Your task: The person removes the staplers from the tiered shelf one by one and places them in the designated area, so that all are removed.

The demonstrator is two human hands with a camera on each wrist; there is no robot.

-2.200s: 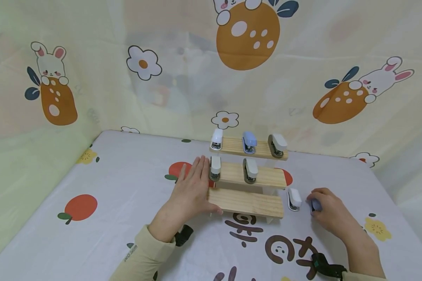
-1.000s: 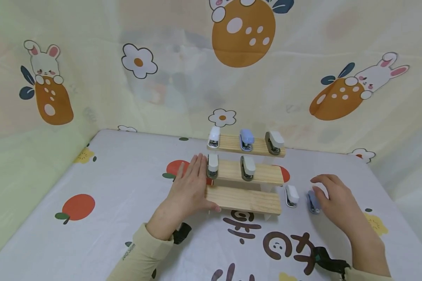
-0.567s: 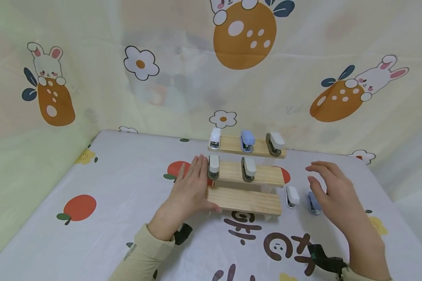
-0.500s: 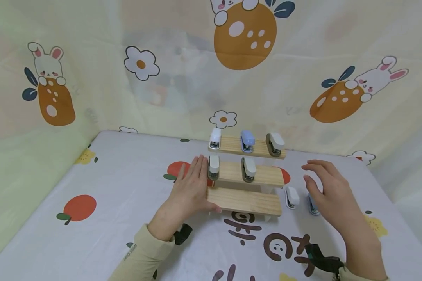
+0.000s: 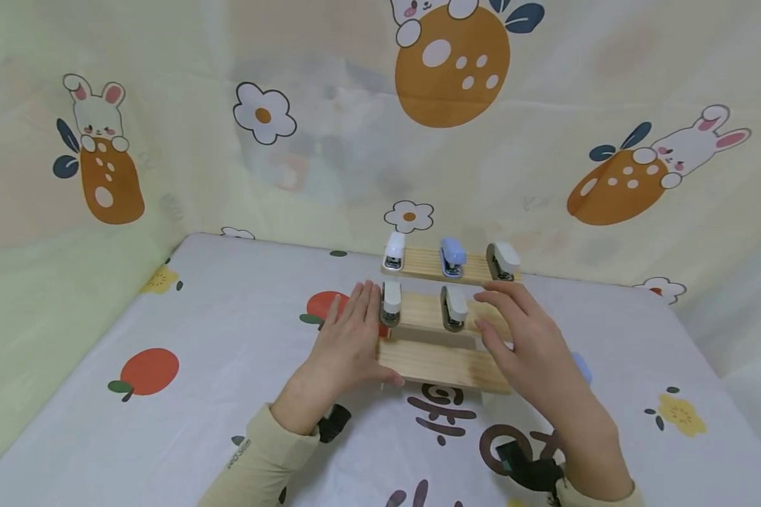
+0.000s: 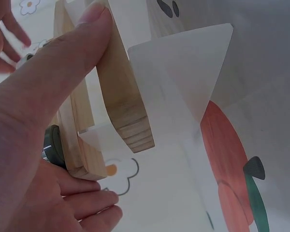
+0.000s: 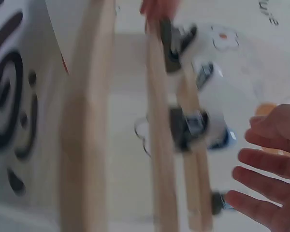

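Note:
A three-step rack of wooden planks stands on the table. My left hand lies along its left end, fingers straight; in the left wrist view the thumb rests on the front plank. On the middle plank are two white staplers with dark bases, a left one and a right one. My right hand, fingers apart and holding nothing, is over the rack's right side, just right of that second stapler. Behind this hand a blue stapler on the table shows only partly.
The back plank carries a white stapler, a blue-topped stapler and a white stapler with a dark base. A printed curtain hangs behind the table, which has a patterned cloth.
My right hand has let go of the blue stapler, lifted, and moved left over the rack. It now hides the white stapler on the table. The left hand has stayed at the rack.

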